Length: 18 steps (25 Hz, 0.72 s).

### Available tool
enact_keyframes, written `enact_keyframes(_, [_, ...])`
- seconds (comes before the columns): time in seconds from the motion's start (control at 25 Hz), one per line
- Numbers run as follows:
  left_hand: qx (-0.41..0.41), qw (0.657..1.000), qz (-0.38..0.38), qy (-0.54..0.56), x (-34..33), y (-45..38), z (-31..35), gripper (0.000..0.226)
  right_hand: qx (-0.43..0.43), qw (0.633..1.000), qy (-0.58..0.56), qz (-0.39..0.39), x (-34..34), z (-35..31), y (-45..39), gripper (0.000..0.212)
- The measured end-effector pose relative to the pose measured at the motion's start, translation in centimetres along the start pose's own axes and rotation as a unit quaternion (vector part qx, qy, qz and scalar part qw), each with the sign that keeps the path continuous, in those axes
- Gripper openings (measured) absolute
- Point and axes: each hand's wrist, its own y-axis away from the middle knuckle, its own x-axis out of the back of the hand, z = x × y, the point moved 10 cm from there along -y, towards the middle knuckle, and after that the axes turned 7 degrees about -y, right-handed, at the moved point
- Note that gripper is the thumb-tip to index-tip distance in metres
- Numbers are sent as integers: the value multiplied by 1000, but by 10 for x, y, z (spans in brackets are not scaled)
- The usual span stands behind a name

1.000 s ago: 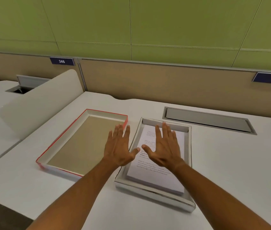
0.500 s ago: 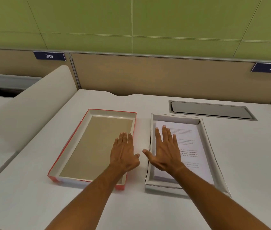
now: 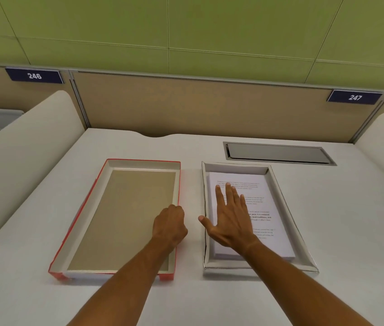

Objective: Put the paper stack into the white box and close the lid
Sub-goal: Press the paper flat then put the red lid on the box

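Paper (image 3: 260, 208) already inside box (image 3: 282, 198), right of centre on tabletop (image 3: 351, 220). Right hand (image 3: 229, 222) flat, open, on the sheets. Left hand (image 3: 169, 225) curled at right wall of lid (image 3: 87, 220) (grip uncertain). Remaining: lidding.

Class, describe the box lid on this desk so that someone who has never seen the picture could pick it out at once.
Start at the white desk under the wall sign reading 246. Two shallow open trays lie side by side on it; the lid is the left-hand one, with the left hand at its right wall. Unlike the white box holding the paper stack, it has red outer edges and a bare brown inside.
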Motion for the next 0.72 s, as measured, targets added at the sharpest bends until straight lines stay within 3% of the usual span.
enact_keyframes(0.16, [41, 998, -8, 54, 10, -3, -7, 4, -2, 1000, -20, -5, 2, 1, -6, 104])
enact_keyframes(0.4, [122, 974, 66, 177, 75, -7, -31, 8, 13, 998, -69, -1, 12, -2, -14, 102])
enact_keyframes(0.52, [163, 937, 115, 286, 131, -12, -56, 11, 17, 993, -119, -5, 19, -7, -19, 99])
enact_keyframes(0.72, [204, 823, 121, 516, 197, -18, -96, 6, -10, 957, -289, -22, 29, -16, -25, 79])
